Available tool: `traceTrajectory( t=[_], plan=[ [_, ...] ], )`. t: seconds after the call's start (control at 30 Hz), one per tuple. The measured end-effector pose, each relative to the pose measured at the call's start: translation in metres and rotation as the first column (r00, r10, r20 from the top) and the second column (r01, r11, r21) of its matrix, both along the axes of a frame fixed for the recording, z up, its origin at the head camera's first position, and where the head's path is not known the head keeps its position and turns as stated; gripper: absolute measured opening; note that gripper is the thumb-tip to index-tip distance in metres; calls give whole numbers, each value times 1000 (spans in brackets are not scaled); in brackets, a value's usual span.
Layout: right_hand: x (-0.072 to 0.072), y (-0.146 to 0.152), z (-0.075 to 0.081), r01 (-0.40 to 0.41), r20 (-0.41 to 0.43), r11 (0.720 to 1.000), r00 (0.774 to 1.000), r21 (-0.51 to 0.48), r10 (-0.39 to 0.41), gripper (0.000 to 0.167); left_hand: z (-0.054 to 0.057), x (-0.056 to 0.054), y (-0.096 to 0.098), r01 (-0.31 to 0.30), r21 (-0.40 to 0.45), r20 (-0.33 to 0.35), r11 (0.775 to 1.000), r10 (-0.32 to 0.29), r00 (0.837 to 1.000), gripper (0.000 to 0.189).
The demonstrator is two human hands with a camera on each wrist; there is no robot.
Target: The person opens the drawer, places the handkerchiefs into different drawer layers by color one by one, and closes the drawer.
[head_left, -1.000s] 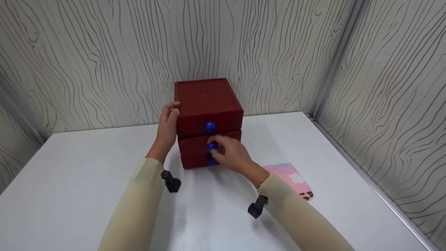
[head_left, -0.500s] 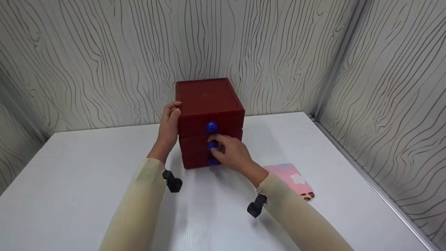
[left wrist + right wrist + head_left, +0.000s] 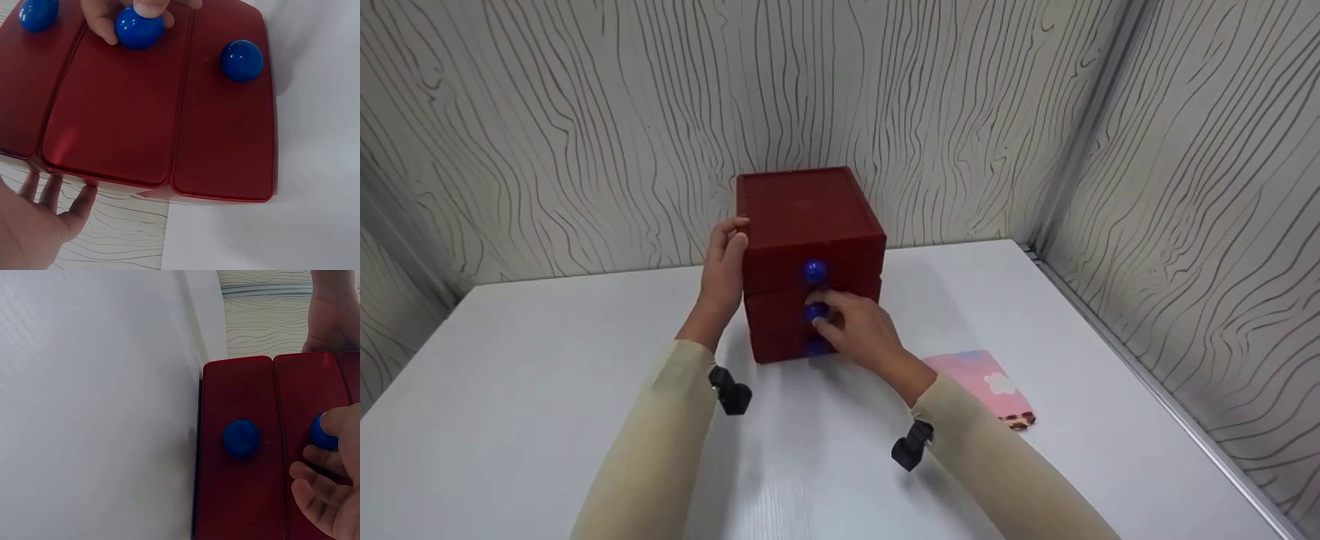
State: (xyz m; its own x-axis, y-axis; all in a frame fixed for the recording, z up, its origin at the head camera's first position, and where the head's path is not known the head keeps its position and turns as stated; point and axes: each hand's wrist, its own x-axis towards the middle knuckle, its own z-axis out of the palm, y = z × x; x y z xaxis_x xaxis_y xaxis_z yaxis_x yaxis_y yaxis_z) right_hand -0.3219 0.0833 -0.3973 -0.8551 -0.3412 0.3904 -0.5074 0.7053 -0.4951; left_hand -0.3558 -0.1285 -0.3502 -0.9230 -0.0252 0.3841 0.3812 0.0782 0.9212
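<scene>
A dark red chest of drawers [image 3: 810, 206] stands at the back of the white table, three drawers high, each front with a round blue knob. My right hand [image 3: 866, 330] pinches the middle drawer's knob [image 3: 139, 29] between thumb and fingers. All three fronts sit level in the left wrist view. The top knob [image 3: 814, 271] and the bottom knob [image 3: 241, 439] are untouched. My left hand [image 3: 724, 274] rests along the chest's left side, fingers extended and fingertips at its upper edge. In the left wrist view, that left hand [image 3: 39, 222] touches the side with its fingertips.
A folded pink cloth [image 3: 997, 385] with a white flower shape lies on the white table [image 3: 547, 390], right of the chest and partly behind my right forearm. A wood-grain patterned wall [image 3: 660, 112] rises close behind the chest, and another stands along the right side.
The middle drawer has slid in slightly, from jutting out a little to level with the others, while my right hand keeps its pinch on the knob. My left hand stays at the side.
</scene>
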Motion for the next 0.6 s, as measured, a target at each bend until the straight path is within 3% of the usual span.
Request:
traceTrajectory(
  t=[0.4,0.6],
  plan=[
    [2,-3,0,28,18,999,999,16,-28,24,-3,2,0,-5,-30,-3,1000,5,1000,40],
    [2,-4,2,26,7,999,1000,18,-26,24,0,1,1,-4,-2,-8,1000,4,1000,38]
  ],
)
